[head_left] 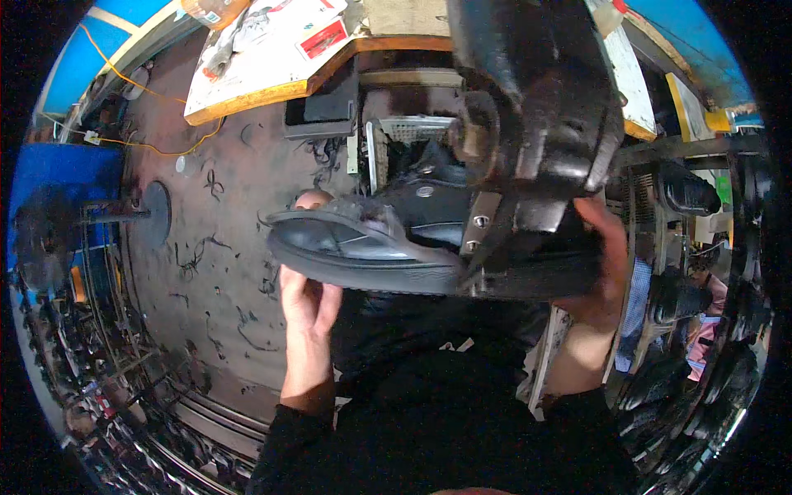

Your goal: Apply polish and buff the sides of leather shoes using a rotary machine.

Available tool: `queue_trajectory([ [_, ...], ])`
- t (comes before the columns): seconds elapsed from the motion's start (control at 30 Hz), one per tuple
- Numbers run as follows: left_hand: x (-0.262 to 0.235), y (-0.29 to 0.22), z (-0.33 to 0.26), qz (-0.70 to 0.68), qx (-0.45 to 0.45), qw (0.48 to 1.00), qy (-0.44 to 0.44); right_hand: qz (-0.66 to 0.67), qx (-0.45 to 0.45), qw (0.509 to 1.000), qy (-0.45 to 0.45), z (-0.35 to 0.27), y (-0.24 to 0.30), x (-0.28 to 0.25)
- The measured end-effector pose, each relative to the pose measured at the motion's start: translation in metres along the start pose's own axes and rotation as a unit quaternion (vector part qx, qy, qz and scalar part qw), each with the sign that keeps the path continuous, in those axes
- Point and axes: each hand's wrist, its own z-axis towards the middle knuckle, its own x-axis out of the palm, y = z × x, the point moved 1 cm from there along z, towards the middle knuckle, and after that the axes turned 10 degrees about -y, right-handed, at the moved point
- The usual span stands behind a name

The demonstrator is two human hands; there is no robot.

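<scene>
Both grips are clamped on the black shoe (388,243): the left hand (307,301) cups the toe from beneath, the right hand (601,272) wraps the heel end. The shoe lies sideways at chest height, pressed against the dark machine head (536,107). Judging by this, a loose hold could let the machine snatch the shoe or bring fingers against it. Both forearms rise from below, wrists bent upward.
</scene>
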Motion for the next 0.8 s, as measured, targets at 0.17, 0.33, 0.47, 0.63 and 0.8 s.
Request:
queue_trajectory([
  [0.17, 0.032, -0.045, -0.008, 0.149, 0.234, 0.96, -0.038, -0.13, -0.07, 0.988, 0.049, 0.009, 0.002, 0.03],
  [0.33, 0.094, -0.065, -0.035, 0.522, 0.562, 0.624, 0.147, -0.2, -0.158, 0.962, 0.096, 0.017, 0.016, 0.056],
  [0.47, 0.141, -0.055, -0.041, 0.57, 0.453, 0.614, 0.304, -0.31, -0.208, 0.922, 0.106, 0.019, 0.043, 0.067],
  [0.63, 0.151, -0.041, -0.032, 0.504, 0.31, 0.742, 0.315, -0.31, -0.22, 0.922, 0.076, 0.016, 0.047, 0.064],
  [0.8, 0.126, -0.012, -0.029, 0.341, 0.198, 0.871, 0.292, -0.177, -0.182, 0.967, 0.017, 0.003, -0.019, 0.047],
])
